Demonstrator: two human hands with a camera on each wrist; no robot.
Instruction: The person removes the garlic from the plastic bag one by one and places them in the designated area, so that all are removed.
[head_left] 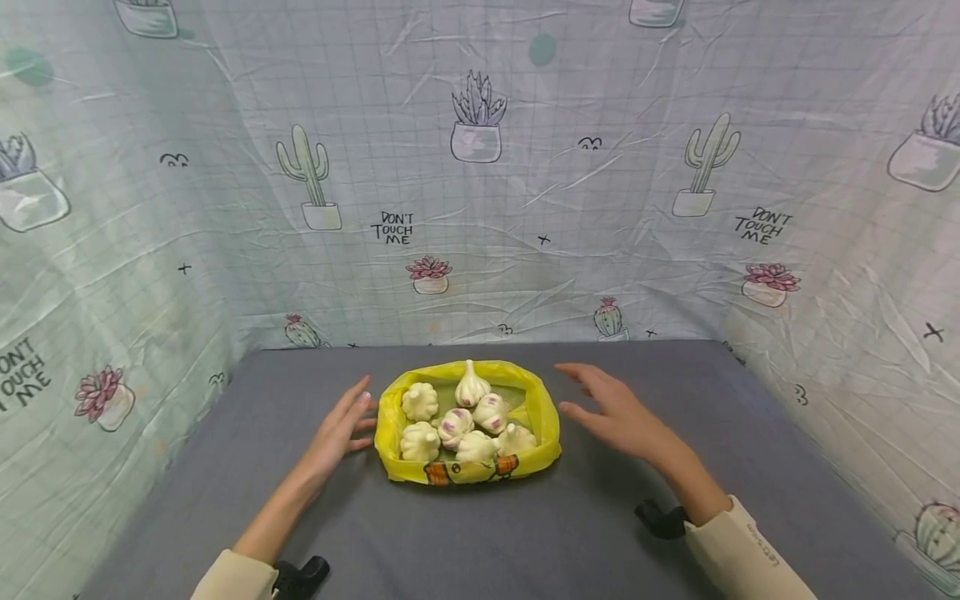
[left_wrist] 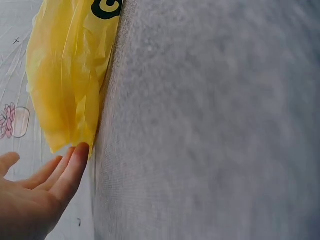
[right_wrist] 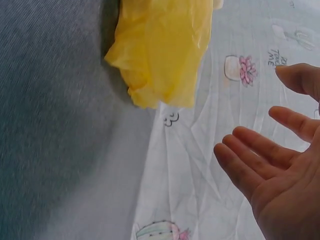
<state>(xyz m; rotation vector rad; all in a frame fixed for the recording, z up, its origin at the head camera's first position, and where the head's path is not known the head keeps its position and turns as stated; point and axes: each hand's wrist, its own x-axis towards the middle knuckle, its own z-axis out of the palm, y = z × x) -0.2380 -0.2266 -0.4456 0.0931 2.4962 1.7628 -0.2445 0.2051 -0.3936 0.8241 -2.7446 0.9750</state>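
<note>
A yellow plastic bag (head_left: 397,468) with its rim turned outward sits mid-table, holding several garlic bulbs (head_left: 456,427). One bulb at the back stands with its stem up, and some show purple patches. At the bag's left side is my left hand (head_left: 341,433), fingers spread, its fingertips right at the yellow plastic (left_wrist: 67,75). My right hand (head_left: 618,417) hovers to the right of the bag with thumb and fingers apart. In the right wrist view a gap shows between those fingers and the bag (right_wrist: 160,55). Neither hand holds anything.
A dark grey cloth (head_left: 480,533) covers the table. Behind it and along both sides hangs a pale curtain (head_left: 525,192) printed with cacti and lettering. Black wrist cameras (head_left: 663,518) sit at the cuffs of both light sleeves (head_left: 738,550).
</note>
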